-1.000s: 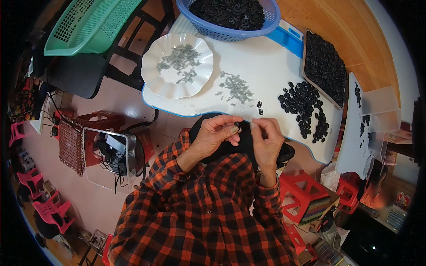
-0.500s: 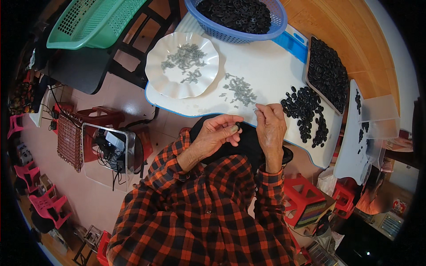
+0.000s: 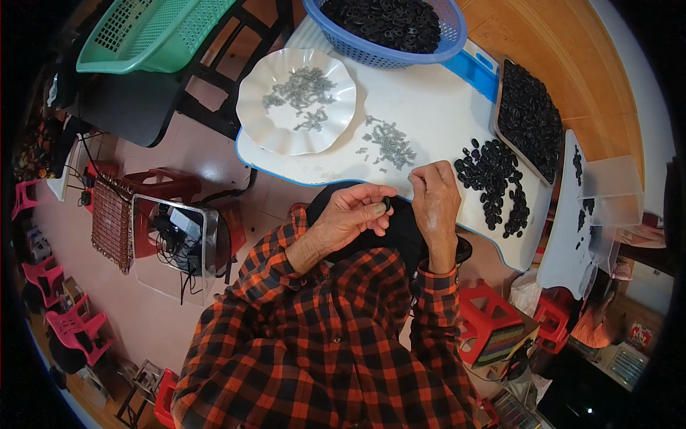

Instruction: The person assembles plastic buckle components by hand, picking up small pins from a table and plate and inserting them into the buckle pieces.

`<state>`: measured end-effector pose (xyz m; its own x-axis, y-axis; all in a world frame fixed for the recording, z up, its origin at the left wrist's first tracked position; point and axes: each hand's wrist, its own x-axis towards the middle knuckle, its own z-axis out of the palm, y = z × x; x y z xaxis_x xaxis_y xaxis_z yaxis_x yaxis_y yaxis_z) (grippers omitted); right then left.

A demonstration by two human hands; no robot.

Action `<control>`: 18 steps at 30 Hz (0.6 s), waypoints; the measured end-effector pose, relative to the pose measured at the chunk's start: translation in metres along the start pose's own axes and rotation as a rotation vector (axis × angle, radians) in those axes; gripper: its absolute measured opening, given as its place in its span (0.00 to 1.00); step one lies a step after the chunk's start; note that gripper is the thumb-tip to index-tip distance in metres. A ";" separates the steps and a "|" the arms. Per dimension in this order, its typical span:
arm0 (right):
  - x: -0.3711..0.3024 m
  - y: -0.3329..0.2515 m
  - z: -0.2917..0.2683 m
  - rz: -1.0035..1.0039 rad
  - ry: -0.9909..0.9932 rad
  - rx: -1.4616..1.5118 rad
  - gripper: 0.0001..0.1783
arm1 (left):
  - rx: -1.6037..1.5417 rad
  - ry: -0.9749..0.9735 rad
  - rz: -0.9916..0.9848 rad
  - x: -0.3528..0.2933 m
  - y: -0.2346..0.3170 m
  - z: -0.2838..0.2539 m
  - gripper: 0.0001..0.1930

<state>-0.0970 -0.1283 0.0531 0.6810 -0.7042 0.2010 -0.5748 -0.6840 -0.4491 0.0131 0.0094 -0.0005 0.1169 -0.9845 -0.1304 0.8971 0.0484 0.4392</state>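
Observation:
My left hand is closed, pinching a small black oval piece between thumb and forefinger. To its right, my right hand has thumb and fingertips pressed together just above the table's near edge. Whatever sits in that pinch is too small or hidden to make out. Beyond the hands, a loose pile of small grey spring-like pieces lies on the white table. Spread to the right of my right hand is a pile of black oval pieces, similar to the held one.
A white scalloped plate with more grey pieces stands at the table's left. Behind are a blue basket of black parts and a full tray at right. A green basket sits far left; red stools stand below.
My right hand has drawn slightly back from the grey pile toward my left hand. The left keeps its pinch on the black piece, which now shows more. The whole view has shifted a little.

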 end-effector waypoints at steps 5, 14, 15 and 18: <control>-0.001 0.020 -0.005 0.041 0.092 0.035 0.05 | 0.081 0.056 -0.002 -0.001 0.001 0.004 0.16; 0.009 0.016 -0.011 -0.082 0.002 -0.047 0.09 | 0.144 0.092 -0.005 -0.002 -0.003 0.003 0.14; 0.009 0.015 -0.012 -0.061 -0.018 -0.043 0.08 | 0.145 0.091 -0.005 -0.002 -0.004 0.003 0.14; 0.014 0.020 -0.011 -0.083 -0.075 -0.089 0.06 | 0.148 0.101 -0.009 -0.001 -0.004 0.002 0.13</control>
<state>-0.1042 -0.1537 0.0563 0.7578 -0.6308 0.1668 -0.5510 -0.7556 -0.3542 0.0083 0.0102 -0.0009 0.1583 -0.9624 -0.2205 0.8268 0.0071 0.5625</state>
